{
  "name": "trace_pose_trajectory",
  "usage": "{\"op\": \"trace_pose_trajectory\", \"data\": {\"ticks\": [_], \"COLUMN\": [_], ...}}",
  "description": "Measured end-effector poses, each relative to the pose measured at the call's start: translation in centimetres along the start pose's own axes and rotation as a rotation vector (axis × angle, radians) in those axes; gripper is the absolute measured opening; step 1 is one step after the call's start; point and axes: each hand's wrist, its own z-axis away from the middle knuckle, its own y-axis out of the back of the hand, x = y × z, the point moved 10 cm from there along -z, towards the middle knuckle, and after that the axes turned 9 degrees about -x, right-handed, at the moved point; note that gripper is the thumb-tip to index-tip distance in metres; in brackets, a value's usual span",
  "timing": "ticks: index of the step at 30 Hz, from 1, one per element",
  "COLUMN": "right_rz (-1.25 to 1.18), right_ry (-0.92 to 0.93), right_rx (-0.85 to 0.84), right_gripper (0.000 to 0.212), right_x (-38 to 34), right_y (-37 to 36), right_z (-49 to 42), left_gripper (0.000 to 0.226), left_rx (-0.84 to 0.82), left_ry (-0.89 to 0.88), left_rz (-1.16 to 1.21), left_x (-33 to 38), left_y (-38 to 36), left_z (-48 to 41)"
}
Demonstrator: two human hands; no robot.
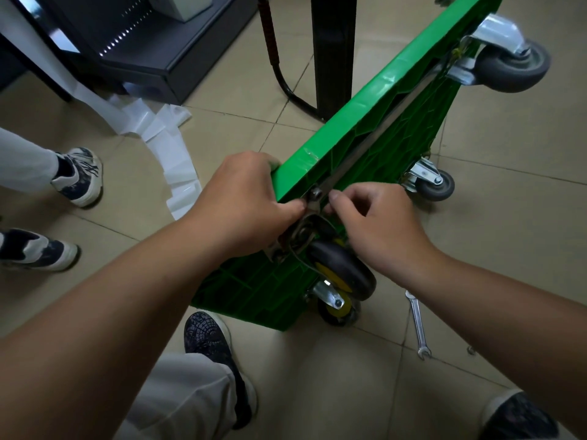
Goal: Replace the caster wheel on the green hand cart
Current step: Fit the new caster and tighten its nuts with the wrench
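Observation:
The green hand cart (365, 122) stands on its edge on the tiled floor, underside facing right. At its near corner a black caster wheel with a yellow hub (341, 269) sits in a metal bracket against the cart. My left hand (247, 204) grips the cart's corner and the caster's mounting plate, thumb by a bolt (315, 194). My right hand (374, 223) has its fingers curled, the fingertips pinching at the plate just right of that bolt. A second yellow-hubbed caster (338, 308) shows below. Two grey casters, one (511, 66) far and one (433, 184) lower, remain on the cart's far end.
A silver wrench (418, 325) lies on the floor at right, a small piece of hardware (471, 350) beside it. My shoes (212, 344) are below. Another person's sneakers (81, 176) stand at left. White paper strips (171, 144), a dark cabinet (133, 52) and a black post (333, 52) lie behind.

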Motion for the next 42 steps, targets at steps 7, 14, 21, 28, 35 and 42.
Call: {"op": "trace_pose_trajectory", "data": {"ticks": [7,14,21,28,35,42], "right_rz": [-0.006,0.054,0.115,0.256,0.225,0.226], "right_ry": [0.274,0.190,0.267,0.235,-0.368,-0.744], "right_rx": [0.051,0.005,-0.099,-0.170,-0.057,-0.054], "right_gripper": [0.017,0.018,0.033,0.036,0.033,0.060], "right_x": [-3.7,-2.3,-3.0,-1.8,17.0,33.2], "right_y": [0.5,-0.2,-1.9,-3.1,-0.7,-3.9], "right_z": [1.4,1.1,1.0,0.1,-0.2,6.2], "left_gripper": [0.024,0.016,0.018,0.024,0.022,0.026], "left_rx": [0.003,0.000,-0.012,-0.015,-0.004,0.005], "left_ry": [-0.005,-0.051,-0.119,-0.117,-0.108,-0.104], "left_rz": [0.027,0.006,-0.045,-0.062,-0.082,-0.080], "left_x": [-0.7,-1.0,-1.3,-1.6,-1.6,-1.8], "left_y": [0.7,1.4,2.3,2.5,2.4,2.4], "left_z": [-0.4,-1.3,-2.4,-2.7,-2.5,-2.8]}}
